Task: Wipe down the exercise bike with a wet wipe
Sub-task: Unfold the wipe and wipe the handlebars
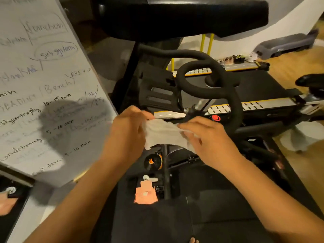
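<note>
A white wet wipe [162, 133] is stretched between both my hands at the middle of the view. My left hand [128, 130] pinches its left side and my right hand [205, 137] pinches its right side. Behind the hands curves the black padded handlebar [226, 85] of the exercise bike. The bike's dark screen [184, 16] fills the top of the view. Below my hands lie the black frame [165, 172] and an orange-centred knob [152, 161]. The wipe hangs in the air, clear of the bike.
A whiteboard [43, 85] with handwritten notes leans close on the left. A treadmill [254, 88] with yellow-edged side rails stands behind the bike. An orange packet [145, 194] lies on the bike's frame below. A grey step platform [284, 45] rests on the wooden floor at far right.
</note>
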The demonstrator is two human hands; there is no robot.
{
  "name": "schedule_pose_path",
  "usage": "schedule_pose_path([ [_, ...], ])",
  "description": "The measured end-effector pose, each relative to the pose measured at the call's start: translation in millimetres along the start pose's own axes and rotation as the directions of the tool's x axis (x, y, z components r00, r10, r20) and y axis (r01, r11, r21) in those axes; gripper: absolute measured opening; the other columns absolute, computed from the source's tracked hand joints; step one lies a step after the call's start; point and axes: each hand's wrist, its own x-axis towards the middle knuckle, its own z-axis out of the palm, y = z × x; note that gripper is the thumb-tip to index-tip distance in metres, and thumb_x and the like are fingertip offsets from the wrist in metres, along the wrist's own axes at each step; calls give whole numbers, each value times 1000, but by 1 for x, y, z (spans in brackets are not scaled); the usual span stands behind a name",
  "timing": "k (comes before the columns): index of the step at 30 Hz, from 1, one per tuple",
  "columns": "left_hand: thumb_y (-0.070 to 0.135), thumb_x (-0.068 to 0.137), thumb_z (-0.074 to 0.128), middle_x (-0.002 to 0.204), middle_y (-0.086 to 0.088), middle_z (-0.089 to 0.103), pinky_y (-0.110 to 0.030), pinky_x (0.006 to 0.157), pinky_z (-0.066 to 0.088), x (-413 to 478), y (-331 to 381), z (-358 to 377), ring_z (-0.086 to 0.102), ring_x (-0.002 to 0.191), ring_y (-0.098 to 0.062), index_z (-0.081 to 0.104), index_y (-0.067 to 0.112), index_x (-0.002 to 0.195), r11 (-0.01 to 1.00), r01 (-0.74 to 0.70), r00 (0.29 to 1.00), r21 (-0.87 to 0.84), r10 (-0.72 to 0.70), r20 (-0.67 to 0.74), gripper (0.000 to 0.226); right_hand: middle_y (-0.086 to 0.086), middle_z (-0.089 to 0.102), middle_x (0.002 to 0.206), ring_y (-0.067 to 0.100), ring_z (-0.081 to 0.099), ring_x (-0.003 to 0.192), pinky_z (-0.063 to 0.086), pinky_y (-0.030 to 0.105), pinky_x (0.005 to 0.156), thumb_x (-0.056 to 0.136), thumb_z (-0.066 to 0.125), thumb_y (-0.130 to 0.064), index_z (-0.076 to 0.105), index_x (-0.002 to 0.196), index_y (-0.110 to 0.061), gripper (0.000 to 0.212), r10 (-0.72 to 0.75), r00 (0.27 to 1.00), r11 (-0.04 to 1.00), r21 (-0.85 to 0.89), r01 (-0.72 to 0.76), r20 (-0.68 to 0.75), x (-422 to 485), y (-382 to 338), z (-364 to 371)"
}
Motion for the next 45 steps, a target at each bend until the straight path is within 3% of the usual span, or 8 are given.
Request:
schedule_pose_path([
  [3, 5, 94, 55, 92, 1, 62, -33, 74, 56, 3, -22, 7, 64, 83, -21, 68, 18, 106, 996, 77, 996, 50, -79, 44, 22, 4, 62, 116, 28, 55, 109, 48, 47, 89, 85, 68, -10, 65, 122, -21, 39, 0, 998, 965, -262, 17, 67, 11, -1, 9],
  [9, 12, 93, 61, 91, 11, 61, -5, 59, 41, -6, -34, 11, 59, 73, -1, 63, 26, 100, 963, 129, 982, -236, -157, -105, 16, 5, 54, 135, 26, 49, 123, 43, 43, 104, 88, 65, -24, 53, 134, -13, 49, -170, 985, 967, -184, 174, 35, 24, -32, 30],
  [14, 10, 91, 65, 101, -2, 71, -2, 82, 42, -7, -27, 14, 59, 93, -2, 72, 9, 104, 956, -158, 982, -247, 125, -145, 15, 13, 65, 110, 31, 64, 93, 53, 38, 77, 92, 50, -40, 54, 129, -5, 51, -154, 977, 948, -259, 188, 146, 33, -29, 56],
  [18, 20, 91, 68, 109, -1, 72, 5, 85, 32, -3, -17, 27, 57, 100, 0, 71, 13, 114, 929, -276, 959, -245, 283, -7, 24, 12, 66, 113, 31, 64, 98, 52, 38, 80, 87, 64, -38, 52, 130, -7, 54, -95, 981, 934, -326, 146, 168, 22, 0, 40],
  [27, 26, 82, 77, 95, 8, 71, -12, 75, 54, -16, -58, 8, 67, 80, -1, 75, 18, 109, 927, -42, 998, -374, 22, -58, 28, 10, 65, 109, 27, 64, 90, 54, 37, 67, 92, 42, -51, 41, 141, -11, 63, -177, 983, 883, -434, 180, 48, 34, -17, 66],
  [31, 21, 86, 74, 86, 1, 76, -23, 73, 54, -8, -43, 10, 68, 79, -13, 79, 17, 91, 944, -238, 951, -228, 178, -255, 9, 15, 68, 111, 32, 67, 92, 58, 40, 72, 94, 48, -28, 58, 130, -4, 44, -234, 968, 933, -301, 198, -88, 26, -12, 67],
  [38, 19, 79, 71, 81, -6, 76, -43, 70, 61, -7, 6, 67, 74, 80, -25, 80, 13, 80, 900, -434, 895, -27, 427, -132, 11, 16, 69, 108, 30, 66, 97, 56, 40, 86, 87, 59, -13, 71, 107, 1, 27, -165, 981, 964, -228, 138, -106, -10, 47, 26],
  [45, 43, 86, 65, 103, 5, 75, -20, 79, 57, -18, -27, 29, 70, 90, -5, 73, 22, 112, 956, 9, 990, -292, -49, -133, 35, 10, 64, 104, 29, 57, 93, 49, 36, 82, 90, 57, -27, 69, 110, -6, 32, -391, 920, 919, -66, 388, -37, 38, 19, 46],
])
